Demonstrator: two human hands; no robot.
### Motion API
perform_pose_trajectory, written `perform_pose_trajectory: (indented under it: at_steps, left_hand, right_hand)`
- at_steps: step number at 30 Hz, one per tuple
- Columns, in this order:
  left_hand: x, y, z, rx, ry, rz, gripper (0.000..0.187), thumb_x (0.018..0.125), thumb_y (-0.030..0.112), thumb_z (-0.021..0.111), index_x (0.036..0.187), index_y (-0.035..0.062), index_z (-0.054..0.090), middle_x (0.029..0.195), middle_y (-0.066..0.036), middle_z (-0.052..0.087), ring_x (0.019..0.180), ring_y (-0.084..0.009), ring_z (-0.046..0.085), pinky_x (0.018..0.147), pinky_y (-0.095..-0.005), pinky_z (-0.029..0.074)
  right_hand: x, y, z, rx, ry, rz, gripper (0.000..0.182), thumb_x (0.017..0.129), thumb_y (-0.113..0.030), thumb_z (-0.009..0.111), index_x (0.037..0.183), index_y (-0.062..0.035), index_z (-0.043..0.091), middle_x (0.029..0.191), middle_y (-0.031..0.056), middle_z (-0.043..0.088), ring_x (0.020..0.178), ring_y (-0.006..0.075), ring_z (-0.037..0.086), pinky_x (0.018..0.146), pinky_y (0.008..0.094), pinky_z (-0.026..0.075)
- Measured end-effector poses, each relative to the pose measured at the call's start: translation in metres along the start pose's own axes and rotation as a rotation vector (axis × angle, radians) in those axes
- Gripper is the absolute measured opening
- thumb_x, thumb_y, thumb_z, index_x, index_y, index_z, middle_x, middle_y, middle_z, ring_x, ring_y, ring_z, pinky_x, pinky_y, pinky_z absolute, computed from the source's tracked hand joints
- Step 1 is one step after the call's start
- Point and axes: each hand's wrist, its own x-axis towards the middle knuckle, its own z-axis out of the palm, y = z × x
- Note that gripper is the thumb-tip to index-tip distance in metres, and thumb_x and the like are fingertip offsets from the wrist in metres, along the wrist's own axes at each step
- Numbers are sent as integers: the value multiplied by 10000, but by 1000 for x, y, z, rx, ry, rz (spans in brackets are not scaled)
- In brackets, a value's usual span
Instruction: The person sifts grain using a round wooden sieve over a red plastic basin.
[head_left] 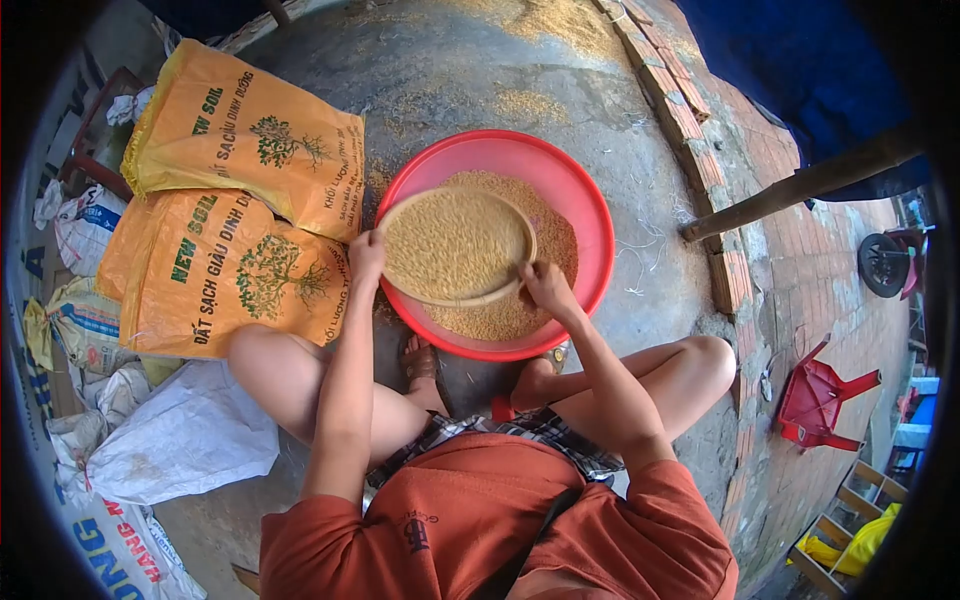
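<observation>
Grain (450, 240), its surface a blur, covers a shallow round tray (462, 301), and the tray is held over a wide red basin (594, 240) right in front of where the person (490, 490) sits, knees spread. The left hand (367, 258) has its fingers clamped on the tray's left rim; the right hand (548, 288) has its fingers curled tight around the rim at the near right. A loose heap (560, 230) of the same stuff lies in the basin, showing to the right of the tray and on its far and near sides; from where I stand I can't tell whether the tray touches it. The basin sits on a grey concrete floor (430, 80), just beyond the person's sandals (421, 361). Off to the left, two orange sacks (250, 130) overlap, the nearer one close to the left forearm, with a crumpled white sack (190, 435) nearer still. Over on the right, a line of bricks (690, 122) runs along the floor, a wooden pole (800, 185) slants down toward it, and a red stool (820, 400) lies tipped over
</observation>
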Motion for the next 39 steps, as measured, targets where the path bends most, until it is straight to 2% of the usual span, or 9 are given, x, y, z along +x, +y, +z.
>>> perform_pose_trajectory:
  at_steps: [3, 8, 16, 19, 22, 27, 30, 34, 39]
  left_hand:
    - [-3, 9, 7, -141, 20, -5, 282, 815, 238, 429, 870, 0, 570, 746, -202, 583, 719, -336, 573, 625, -404, 433]
    - [-32, 23, 31, 100, 23, 185, 268, 817, 222, 421, 884, -5, 545, 759, -208, 571, 736, -344, 556, 651, -404, 413]
    - [-29, 45, 11, 65, 61, 271, 283, 850, 209, 384, 954, -9, 530, 781, -186, 578, 744, -282, 570, 661, -345, 417]
    - [-31, 84, -8, -268, 307, 593, 297, 897, 191, 328, 1034, -18, 488, 766, -73, 583, 685, -139, 523, 632, -287, 411]
    - [-41, 106, -28, -275, 203, 441, 309, 902, 183, 314, 1046, -32, 481, 735, -42, 570, 664, -141, 509, 620, -292, 408]
    - [-3, 3, 27, 62, 184, 325, 268, 864, 182, 356, 1000, 32, 531, 670, -146, 543, 631, -234, 539, 599, -334, 402]
    - [-12, -10, 34, 138, 131, 238, 252, 823, 175, 379, 904, -7, 533, 737, -246, 546, 725, -405, 527, 632, -442, 403]
    - [-18, 23, 14, 118, 136, 241, 255, 848, 179, 368, 957, 9, 525, 710, -209, 550, 709, -331, 550, 623, -361, 409]
    - [-36, 101, -26, -322, 268, 576, 262, 881, 135, 335, 1033, -21, 481, 800, -113, 584, 688, -147, 540, 634, -313, 420]
  right_hand:
    - [21, 3, -2, 217, 219, -156, 337, 838, -226, 417, 762, 85, 522, 522, 111, 536, 417, 167, 536, 416, 280, 475]
    - [33, 45, -14, -3, 187, 125, 402, 833, -239, 377, 670, 82, 556, 520, 158, 563, 426, 228, 577, 426, 327, 501]
    - [18, 15, -9, -51, 425, -167, 267, 833, -196, 419, 726, 40, 482, 536, 179, 546, 476, 289, 569, 470, 383, 459]
    - [6, -16, -24, 60, 588, -495, 133, 839, -109, 414, 829, 23, 430, 572, 157, 517, 490, 302, 538, 468, 373, 423]
    - [-9, -45, -28, 155, 570, -449, 138, 839, -108, 411, 823, 26, 438, 573, 156, 512, 480, 311, 531, 471, 377, 425]
    - [29, 14, 6, -69, 465, -251, 271, 819, -204, 436, 724, 45, 484, 562, 208, 544, 553, 309, 589, 509, 407, 454]
    - [36, 35, 14, -153, 456, -191, 270, 815, -197, 439, 722, 52, 485, 551, 203, 538, 527, 318, 581, 502, 391, 460]
    - [17, 0, -5, -25, 374, -145, 256, 817, -183, 439, 720, 52, 471, 556, 211, 532, 537, 326, 575, 483, 380, 448]
    - [10, -26, -19, 17, 628, -530, 178, 831, -139, 418, 764, 26, 416, 518, 200, 500, 484, 343, 536, 429, 408, 395]
